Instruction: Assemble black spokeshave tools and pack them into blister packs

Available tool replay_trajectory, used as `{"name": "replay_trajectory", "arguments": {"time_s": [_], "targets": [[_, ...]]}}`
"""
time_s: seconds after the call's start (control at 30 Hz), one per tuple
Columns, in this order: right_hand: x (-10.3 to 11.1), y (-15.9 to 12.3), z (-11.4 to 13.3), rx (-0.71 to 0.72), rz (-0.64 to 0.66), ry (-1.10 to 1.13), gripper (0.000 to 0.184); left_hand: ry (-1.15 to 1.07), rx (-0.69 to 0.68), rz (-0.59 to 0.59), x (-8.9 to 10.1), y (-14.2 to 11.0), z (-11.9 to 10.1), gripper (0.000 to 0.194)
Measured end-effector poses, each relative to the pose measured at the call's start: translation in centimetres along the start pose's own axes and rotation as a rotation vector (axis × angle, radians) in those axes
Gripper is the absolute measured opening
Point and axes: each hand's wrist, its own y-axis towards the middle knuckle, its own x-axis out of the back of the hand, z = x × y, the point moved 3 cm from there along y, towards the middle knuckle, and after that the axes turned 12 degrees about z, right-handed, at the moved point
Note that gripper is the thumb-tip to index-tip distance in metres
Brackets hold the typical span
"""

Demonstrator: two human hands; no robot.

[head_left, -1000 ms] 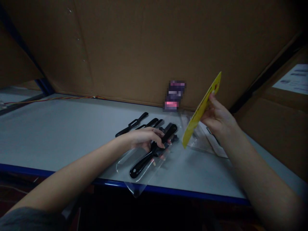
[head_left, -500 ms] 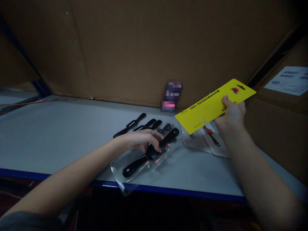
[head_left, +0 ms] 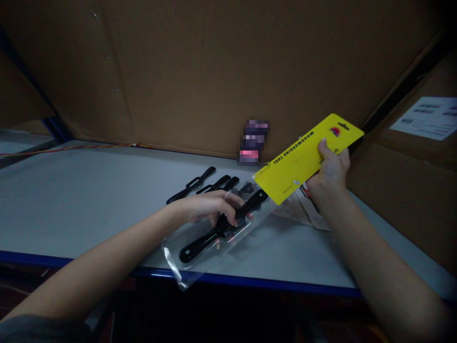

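My left hand [head_left: 217, 206] is closed around the middle of a black spokeshave [head_left: 202, 244] and the clear plastic sleeve [head_left: 174, 264] about it. The spokeshave lies slantwise, one handle towards me. My right hand [head_left: 330, 169] grips a yellow card [head_left: 291, 164] printed "WOODWORKING TOOL", thumb on top and fingers underneath. The card's lower left end overlaps the upper end of the sleeve; whether it has entered the sleeve I cannot tell. Beyond my left hand lie several more black tools [head_left: 194, 183] with slender handles, partly hidden by my hand.
Under the card, clear packaging with a printed sheet [head_left: 314, 209] rests on the grey table [head_left: 89, 190]. A pixelated dark item [head_left: 253, 143] leans against the cardboard wall [head_left: 196, 81]. A labelled box [head_left: 424, 157] stands at the right. Thin wires [head_left: 107, 146] run along the back.
My right hand has carried the yellow card left and slightly down, so its end now meets the sleeve's upper end. My left hand keeps its hold on the spokeshave.
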Motion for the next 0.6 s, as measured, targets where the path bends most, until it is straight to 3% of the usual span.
{"name": "replay_trajectory", "arguments": {"time_s": [0.13,0.27,0.47,0.6], "targets": [[-0.2,0.5,1.0,0.095,0.105,-0.003,0.018,-0.027,0.025,-0.011,-0.2,-0.2,-0.3,0.042],[0.7,1.7,2.3,0.195,0.127,-0.029,0.017,-0.017,0.050,0.049,-0.4,-0.3,-0.1,0.040],[-0.1,1.0,2.4,0.143,0.189,-0.002,0.019,-0.027,0.074,0.052,-0.6,-0.4,-0.2,0.042],[-0.2,0.6,2.3,0.103,0.136,0.006,0.016,-0.028,0.070,0.039,-0.8,-0.5,-0.5,0.040]]}}
